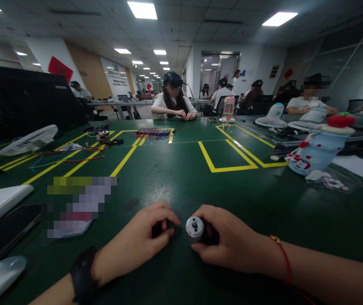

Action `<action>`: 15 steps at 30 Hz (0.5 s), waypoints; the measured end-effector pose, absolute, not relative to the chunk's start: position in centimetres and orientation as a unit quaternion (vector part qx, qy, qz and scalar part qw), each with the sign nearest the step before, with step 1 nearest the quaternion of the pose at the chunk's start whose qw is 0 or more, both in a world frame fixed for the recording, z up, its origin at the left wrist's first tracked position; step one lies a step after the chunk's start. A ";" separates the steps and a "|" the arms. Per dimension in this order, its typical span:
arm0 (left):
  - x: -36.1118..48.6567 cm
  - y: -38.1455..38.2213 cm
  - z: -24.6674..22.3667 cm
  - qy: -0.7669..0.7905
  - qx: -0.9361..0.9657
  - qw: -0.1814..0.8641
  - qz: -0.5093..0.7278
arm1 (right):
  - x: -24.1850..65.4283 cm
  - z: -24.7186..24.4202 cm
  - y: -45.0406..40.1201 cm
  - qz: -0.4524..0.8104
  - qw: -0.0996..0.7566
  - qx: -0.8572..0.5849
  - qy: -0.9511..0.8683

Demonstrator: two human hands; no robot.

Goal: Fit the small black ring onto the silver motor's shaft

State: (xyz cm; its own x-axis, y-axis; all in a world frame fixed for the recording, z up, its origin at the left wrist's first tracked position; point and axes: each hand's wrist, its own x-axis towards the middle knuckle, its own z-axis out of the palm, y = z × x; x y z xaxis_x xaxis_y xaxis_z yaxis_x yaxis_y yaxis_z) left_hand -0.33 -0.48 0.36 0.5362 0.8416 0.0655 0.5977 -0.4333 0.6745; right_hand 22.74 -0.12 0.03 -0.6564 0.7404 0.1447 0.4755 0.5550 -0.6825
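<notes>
Silver metal catches the light at the round end of a small cylindrical motor [194,228], its short central shaft facing up and towards the camera. The right hand [235,239] grips it from one side between thumb and fingers, above the near part of the green table [156,169]; whether its base touches the surface cannot be told. The left hand [137,235] is open and half-curled, nothing visible in it, its fingertips near the motor but apart from it.

The likeliest trouble is a slip: the casing looks smooth and curved, and only one hand supports it, so a loosened pinch could let it twist or drop. On its side, that round body could roll. A hasty reach from the left could knock the rim or push the shaft askew. The red cord bracelet [286,258] has a thin strand trailing near the table edge, which might snag as the right forearm moves.
</notes>
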 end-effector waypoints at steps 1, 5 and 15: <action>-0.3 -0.7 0.5 0.424 0.829 0.310 0.191 | 22.8 0.0 -0.1 0.306 0.214 -0.357 -0.856; 0.4 -1.7 0.9 0.413 0.827 0.331 0.191 | 22.7 -0.2 0.0 0.298 0.217 -0.353 -0.860; 2.8 -2.3 2.1 0.435 0.769 0.314 0.349 | 22.3 -0.2 0.2 0.278 0.230 -0.326 -0.874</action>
